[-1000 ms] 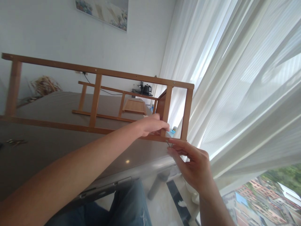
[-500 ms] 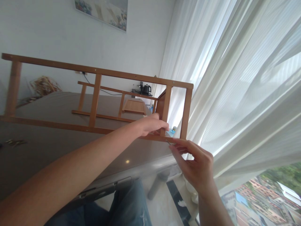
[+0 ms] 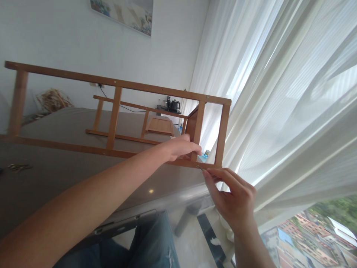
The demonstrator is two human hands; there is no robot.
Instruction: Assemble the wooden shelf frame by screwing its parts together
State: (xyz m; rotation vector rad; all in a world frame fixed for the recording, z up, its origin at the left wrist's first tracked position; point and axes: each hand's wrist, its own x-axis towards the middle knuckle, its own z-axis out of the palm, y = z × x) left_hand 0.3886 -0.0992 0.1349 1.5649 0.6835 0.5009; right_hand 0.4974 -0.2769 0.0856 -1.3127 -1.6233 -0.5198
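A brown wooden frame [image 3: 110, 119] with several crossbars stands on its side on the grey-covered surface. My left hand [image 3: 184, 146] reaches across it and is closed round the crossbar near its right end, where a wooden panel [image 3: 191, 123] meets the frame. Some of the left fingers are hidden behind the wood. Just below the lower rail, my right hand [image 3: 232, 193] pinches a thin metal piece [image 3: 200, 168] between thumb and forefinger. Its tip is at the rail's outer face; whether it is a screw or a hex key I cannot tell.
Several brass-coloured screws [image 3: 19, 167] lie at the left on the grey cover [image 3: 69, 178]. Behind are a second wooden frame [image 3: 145, 124], a flat panel [image 3: 160, 125] and a black kettle [image 3: 174, 105]. White curtains [image 3: 267, 123] hang close on the right.
My right forefinger has come down off the rail towards the thumb, and the hand sits slightly lower and further right. The frame appears shifted slightly right; the left hand keeps its grip.
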